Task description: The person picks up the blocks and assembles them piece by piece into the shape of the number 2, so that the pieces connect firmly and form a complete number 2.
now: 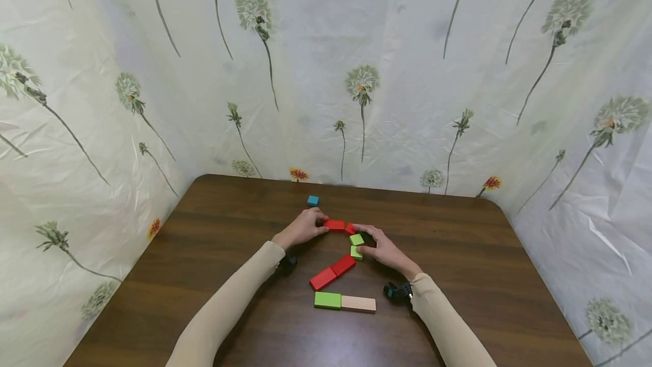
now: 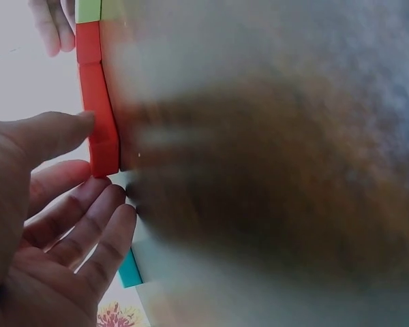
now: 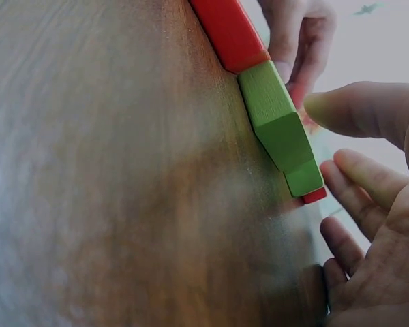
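My left hand (image 1: pixel 301 226) pinches the left end of a long red block (image 1: pixel 334 225) between thumb and index finger. At that block's right end lies a small red block (image 1: pixel 349 229). My right hand (image 1: pixel 385 251) is spread beside the curved row, its index fingertip at the small red block and its thumb at the lower green block (image 1: pixel 355 253). Between them sits another green block (image 1: pixel 356 239). In the right wrist view, the thumb reaches the side of a green block (image 3: pixel 286 139), and the other fingers extend loosely.
Two red blocks (image 1: pixel 332 273) slant down-left below the greens. Nearer me, a green block (image 1: pixel 327 300) and a plain wooden block (image 1: pixel 359 304) lie end to end. A blue block (image 1: pixel 313 200) stands beyond my left hand. Floral sheeting rises behind the brown table (image 1: pixel 244 200).
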A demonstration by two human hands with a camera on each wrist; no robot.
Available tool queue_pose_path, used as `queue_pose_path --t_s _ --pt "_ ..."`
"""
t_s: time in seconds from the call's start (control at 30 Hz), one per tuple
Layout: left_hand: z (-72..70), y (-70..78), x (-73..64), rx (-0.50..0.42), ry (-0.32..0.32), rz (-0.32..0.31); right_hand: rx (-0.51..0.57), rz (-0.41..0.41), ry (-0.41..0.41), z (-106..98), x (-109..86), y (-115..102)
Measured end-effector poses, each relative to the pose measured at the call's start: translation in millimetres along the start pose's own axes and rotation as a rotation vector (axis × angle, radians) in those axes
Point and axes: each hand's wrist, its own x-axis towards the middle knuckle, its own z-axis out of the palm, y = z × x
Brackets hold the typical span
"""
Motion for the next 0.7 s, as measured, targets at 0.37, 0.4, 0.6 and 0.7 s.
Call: queue_pose_path --t_s 0.37,0.4,0.6,0.7 --pt "-1.1 -0.2 -2.4 -0.014 -0.010 -0.007 0.008 -0.005 0.030 7.4 9.6 36.7" --pt "-0.9 -0.2 -2.3 -0.016 -0.011 -0.009 0.012 -0.001 0.029 7.3 9.4 36.7" --pt "-0.1 -1.4 -0.6 -0.028 -0.010 -0.019 -0.012 0.017 0.021 6.7 10.2 38.0" --pt "0.4 -2.1 0.2 -0.030 -0.014 -0.023 -0.020 0.021 0.018 6.3 10.5 39.2"
